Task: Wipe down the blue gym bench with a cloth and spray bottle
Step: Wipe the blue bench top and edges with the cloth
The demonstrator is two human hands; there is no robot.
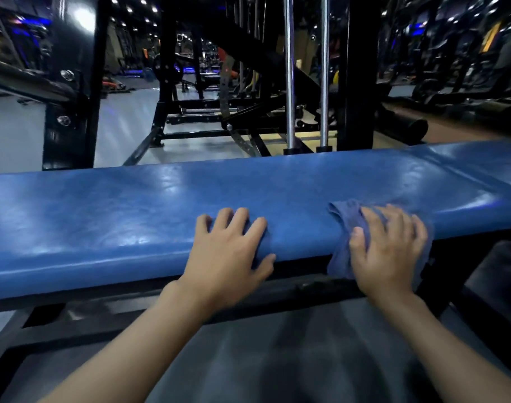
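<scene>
The blue gym bench [132, 210] runs across the whole view, its padded top shiny. My left hand [228, 254] rests on the near edge of the pad, fingers spread flat on top and thumb below the rim. To its right my right hand [389, 251] presses a blue cloth [343, 216] against the pad's near edge; the cloth drapes over the edge and hangs down under my palm. No spray bottle is in view.
The bench's black steel frame [74, 324] runs below the pad, over grey floor. Behind the bench stand a black rack upright [354, 71], two chrome guide rods [289, 71] and an incline bench frame [248, 117]. A dark seat [495, 274] sits at lower right.
</scene>
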